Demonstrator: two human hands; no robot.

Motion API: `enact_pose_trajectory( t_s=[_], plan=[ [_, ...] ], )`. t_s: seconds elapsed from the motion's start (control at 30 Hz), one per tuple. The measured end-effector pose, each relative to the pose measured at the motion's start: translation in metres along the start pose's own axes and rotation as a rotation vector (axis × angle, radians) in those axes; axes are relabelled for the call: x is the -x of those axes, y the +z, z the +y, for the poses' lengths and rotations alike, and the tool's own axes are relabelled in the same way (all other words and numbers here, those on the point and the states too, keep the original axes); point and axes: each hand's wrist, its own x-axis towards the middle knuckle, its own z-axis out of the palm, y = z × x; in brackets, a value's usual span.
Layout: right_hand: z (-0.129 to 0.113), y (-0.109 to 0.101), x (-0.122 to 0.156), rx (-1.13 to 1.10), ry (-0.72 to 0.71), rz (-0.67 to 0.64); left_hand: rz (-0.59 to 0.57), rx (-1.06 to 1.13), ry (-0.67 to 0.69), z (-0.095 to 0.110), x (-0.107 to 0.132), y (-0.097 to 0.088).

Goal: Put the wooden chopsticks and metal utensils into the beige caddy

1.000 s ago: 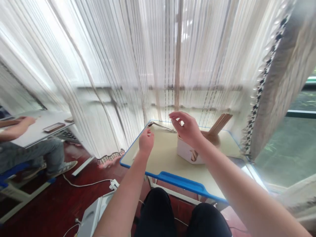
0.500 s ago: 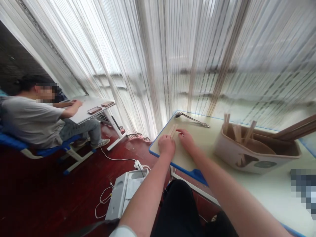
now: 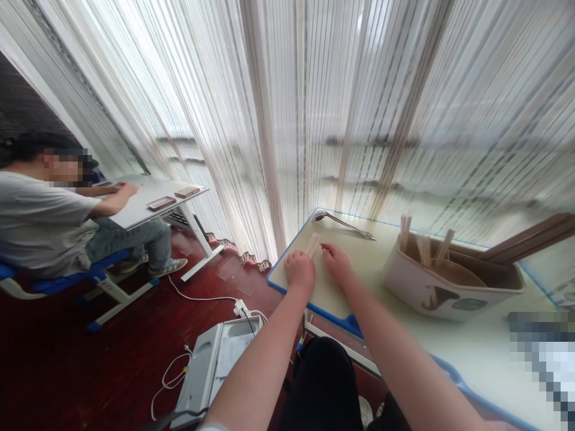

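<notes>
On the pale tabletop (image 3: 359, 281), my left hand (image 3: 300, 270) rests with its fingers curled over the lower end of some thin, light wooden chopsticks (image 3: 315, 243). They lie close together and point away from me; their lower ends are hidden under the fingers. Just to their right is my right hand (image 3: 336, 263), its index finger stretched towards the sticks and the other fingers loosely bent. I see nothing in its grip. Beyond both hands lies a metal ladle (image 3: 345, 225), bowl to the left, with what looks like a second handle beside it.
A beige bin (image 3: 422, 294) to the right holds upright wooden sticks, a round brown piece and long dark sticks (image 3: 530, 239) leaning out. A person (image 3: 49, 221) sits at another desk (image 3: 135, 212) on the left. A grey case (image 3: 197, 365) and cables lie on the floor.
The view has shifted slightly, moving the desk and bin leftwards. My left hand stays on the chopsticks, and my right hand remains beside them with its index finger a little lower.
</notes>
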Motion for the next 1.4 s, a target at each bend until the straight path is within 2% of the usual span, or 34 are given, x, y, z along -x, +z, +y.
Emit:
enact_pose_trajectory(
  t_s=[0.07,0.2,0.27,0.33,0.43,0.6,0.7,0.8,1.0,1.1,1.2,1.3,1.4],
  plan=[
    [0.0,-0.002,0.0,-0.112,0.076,0.019,0.048,0.019,-0.01,0.001,0.0,-0.003],
    [-0.004,-0.008,0.001,-0.504,0.303,0.049,0.149,0.121,0.029,0.001,0.002,-0.007],
    [-0.009,-0.012,0.002,-0.648,0.333,0.046,0.141,0.211,0.109,0.0,0.002,-0.007],
    [-0.013,-0.015,0.004,-0.701,0.313,0.051,0.121,0.29,0.176,-0.001,0.003,-0.007],
    [-0.018,-0.017,0.006,-0.681,0.29,0.074,0.082,0.354,0.212,-0.001,0.003,-0.006],
    [-0.02,-0.017,0.007,-0.612,0.245,0.094,-0.097,0.405,0.287,0.005,0.006,-0.013],
    [-0.018,-0.017,0.007,-0.597,0.224,0.08,-0.158,0.386,0.282,0.009,0.008,-0.018],
    [-0.015,-0.015,0.006,-0.589,0.212,0.061,-0.17,0.383,0.28,0.009,0.009,-0.019],
    [-0.019,-0.016,0.008,-0.613,0.209,0.064,-0.109,0.396,0.269,0.008,0.009,-0.016],
    [-0.032,-0.021,0.009,-0.605,0.178,0.052,-0.07,0.462,0.232,0.009,0.013,-0.019],
    [-0.054,-0.033,0.011,-0.551,0.114,0.022,-0.056,0.658,0.149,0.011,0.02,-0.023],
    [-0.082,-0.055,0.018,-0.487,0.011,-0.02,-0.099,0.886,0.088,0.017,0.033,-0.028],
    [-0.107,-0.087,0.029,-0.44,-0.128,-0.035,-0.123,1.093,0.044,0.028,0.051,-0.037]
  ],
)
